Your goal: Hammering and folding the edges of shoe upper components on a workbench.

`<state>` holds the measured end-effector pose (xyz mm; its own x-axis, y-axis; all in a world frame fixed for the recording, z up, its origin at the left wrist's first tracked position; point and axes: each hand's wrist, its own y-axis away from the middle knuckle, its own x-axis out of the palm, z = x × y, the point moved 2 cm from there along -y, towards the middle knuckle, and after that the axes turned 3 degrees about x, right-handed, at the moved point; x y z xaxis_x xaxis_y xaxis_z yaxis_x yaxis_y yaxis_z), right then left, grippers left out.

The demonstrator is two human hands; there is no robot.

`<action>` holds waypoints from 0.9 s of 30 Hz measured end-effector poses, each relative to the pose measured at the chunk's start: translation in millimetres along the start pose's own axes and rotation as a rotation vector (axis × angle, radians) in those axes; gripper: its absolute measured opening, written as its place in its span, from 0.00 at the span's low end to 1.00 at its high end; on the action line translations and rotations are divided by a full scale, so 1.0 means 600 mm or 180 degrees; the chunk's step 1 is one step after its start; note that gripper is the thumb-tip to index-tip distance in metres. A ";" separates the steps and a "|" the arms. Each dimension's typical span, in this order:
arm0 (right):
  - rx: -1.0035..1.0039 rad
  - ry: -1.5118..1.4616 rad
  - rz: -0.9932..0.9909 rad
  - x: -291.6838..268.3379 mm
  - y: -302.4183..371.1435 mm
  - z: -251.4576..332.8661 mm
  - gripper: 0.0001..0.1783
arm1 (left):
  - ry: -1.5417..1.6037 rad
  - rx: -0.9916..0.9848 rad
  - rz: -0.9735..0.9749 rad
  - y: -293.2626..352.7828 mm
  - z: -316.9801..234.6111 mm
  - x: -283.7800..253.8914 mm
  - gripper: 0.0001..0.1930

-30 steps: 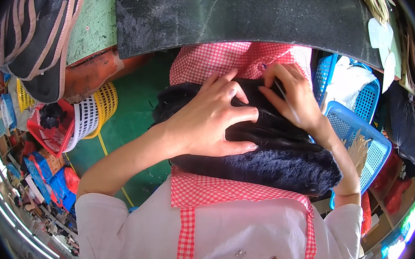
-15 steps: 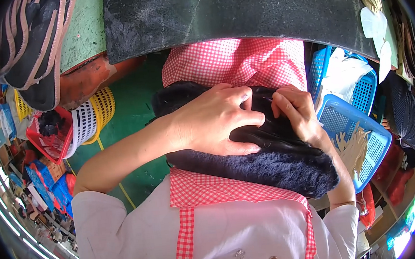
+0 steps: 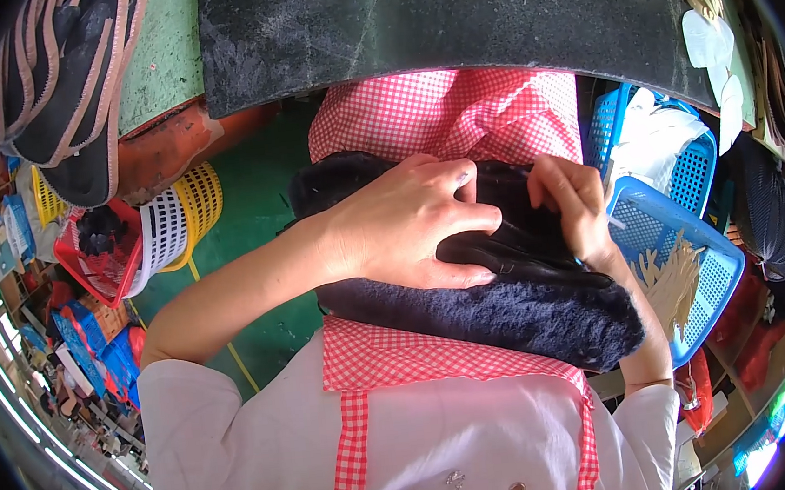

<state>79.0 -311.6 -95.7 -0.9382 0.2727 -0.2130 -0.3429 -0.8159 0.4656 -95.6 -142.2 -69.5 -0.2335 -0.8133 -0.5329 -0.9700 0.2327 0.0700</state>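
On my lap lies a bulky piece of black leather with dark navy fur [image 3: 511,319], its furry side rolled toward my body. My left hand [image 3: 414,224] reaches across from the left and grips the leather, thumb and fingers bent over its folds. At the right end of the piece, my right hand [image 3: 578,208] is closed in a pinch with the fingers curled. Whatever sits between its fingertips is hidden or too small to name. A red-and-white checked apron [image 3: 428,116] covers my knees beneath the piece.
A dark slab worktop [image 3: 447,16] spans the far side. Black pieces with zips [image 3: 62,96] hang at far left, above red, white and yellow baskets [image 3: 163,237]. Blue baskets [image 3: 684,266] with pale scraps stand close by my right arm.
My right hand has shifted slightly up and to the right, away from the left, with its fingers more curled. My left hand keeps its hold on the fur-lined leather piece.
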 end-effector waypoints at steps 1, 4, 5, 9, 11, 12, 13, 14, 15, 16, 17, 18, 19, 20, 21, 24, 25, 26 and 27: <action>0.0300 -0.0291 -0.0170 -0.005 0.000 -0.004 0.23 | -0.0107 0.0098 -0.0211 0.001 0.000 -0.001 0.27; -0.0114 -0.0679 -0.0137 -0.011 -0.009 -0.009 0.24 | -0.0282 0.0013 -0.0508 -0.002 -0.002 0.003 0.35; -0.0174 -0.0608 -0.0124 -0.013 -0.014 -0.013 0.24 | -0.0273 -0.0341 -0.0267 -0.002 0.000 0.006 0.39; 0.0100 -0.0651 0.0084 -0.010 -0.023 -0.033 0.22 | 0.0221 0.0367 -0.0104 -0.007 -0.011 0.003 0.29; 0.0160 -0.0516 0.0099 -0.004 -0.022 -0.038 0.22 | 0.0428 0.0137 0.0101 -0.006 -0.012 0.002 0.25; 0.0145 -0.0411 0.0137 0.000 -0.022 -0.038 0.22 | 0.0477 0.0050 0.0166 -0.008 -0.011 0.001 0.25; 0.0147 -0.0304 0.0153 0.003 -0.021 -0.038 0.21 | 0.0527 -0.0033 0.0231 -0.008 -0.010 -0.001 0.25; 0.0206 -0.0198 0.0114 0.005 -0.022 -0.037 0.19 | 0.0556 -0.0112 0.0254 -0.010 -0.010 -0.002 0.25; 0.0065 0.0035 0.0120 0.007 -0.024 -0.034 0.18 | 0.0593 -0.0045 0.0193 -0.012 -0.010 -0.004 0.25; -0.0067 0.0273 0.0099 0.009 -0.024 -0.030 0.17 | 0.0609 -0.0035 0.0160 -0.013 -0.010 -0.006 0.25; -0.0201 0.0478 0.0102 0.010 -0.026 -0.027 0.16 | 0.0624 -0.0029 0.0121 -0.015 -0.010 -0.006 0.25; -0.0271 0.0695 0.0108 0.011 -0.026 -0.026 0.13 | 0.0641 -0.0062 0.0182 -0.014 -0.009 -0.006 0.25; -0.0235 0.0685 0.0076 0.011 -0.027 -0.026 0.13 | 0.0645 -0.0097 0.0238 -0.014 -0.009 -0.005 0.26; -0.0231 0.0649 0.0096 0.011 -0.027 -0.027 0.13 | 0.0630 -0.0151 0.0321 -0.012 -0.008 -0.003 0.26; -0.0220 0.0614 0.0115 0.010 -0.026 -0.028 0.13 | 0.0644 -0.0183 0.0340 -0.011 -0.007 -0.002 0.26; -0.0606 0.1173 0.0024 0.006 -0.022 -0.028 0.14 | 0.0545 -0.0182 0.0396 -0.008 -0.003 0.003 0.28; -0.0344 0.0851 -0.0123 0.001 -0.021 -0.029 0.15 | 0.0436 -0.0093 0.0361 -0.009 -0.001 0.003 0.31; -0.0103 0.0539 -0.0272 -0.006 -0.020 -0.027 0.16 | 0.0321 0.0044 0.0204 -0.012 0.001 0.002 0.33; 0.0114 0.0236 -0.0414 -0.014 -0.020 -0.023 0.17 | 0.0306 -0.0066 0.0167 -0.015 0.006 0.002 0.37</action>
<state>91.9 -311.3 -111.3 -0.8801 0.3356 -0.3358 -0.4641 -0.7569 0.4601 -86.8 -143.2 -73.9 -0.2886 -0.8480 -0.4446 -0.9572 0.2661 0.1138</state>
